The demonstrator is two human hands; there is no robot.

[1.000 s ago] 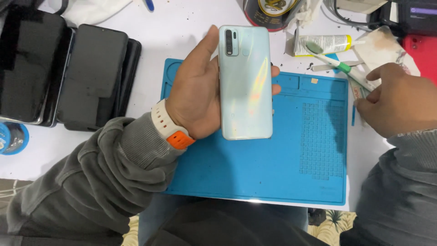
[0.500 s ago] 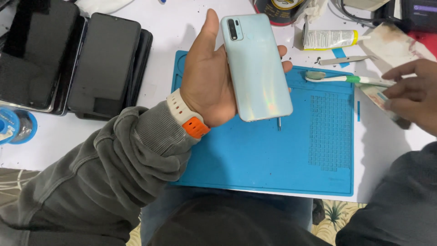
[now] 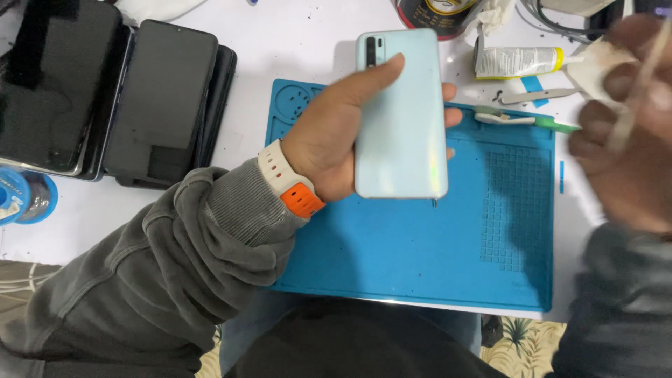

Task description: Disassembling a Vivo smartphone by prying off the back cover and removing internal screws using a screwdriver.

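Observation:
My left hand (image 3: 329, 143) grips a pale mint phone (image 3: 402, 119) from the side, its back with the camera strip facing up, thumb lying across the top. It hovers over the far edge of a blue work mat (image 3: 420, 252). An orange and white watch (image 3: 290, 185) sits on that wrist. My right hand (image 3: 619, 150) is blurred at the right edge, raised above the mat, fingers pinched on a thin pale stick (image 3: 640, 80). A crumpled whitish wipe (image 3: 591, 66) lies just behind it.
Dark phones (image 3: 161, 98) lie stacked at the far left, with blue tape rolls (image 3: 21, 196) nearer me. Beyond the mat are a green-handled toothbrush (image 3: 525, 120), metal tweezers (image 3: 539, 94), a white tube (image 3: 518, 61) and a dark can (image 3: 434, 14).
My left hand has shifted the phone further away and turned it more upright. My right hand has lifted off the table with the thin stick and is moving fast.

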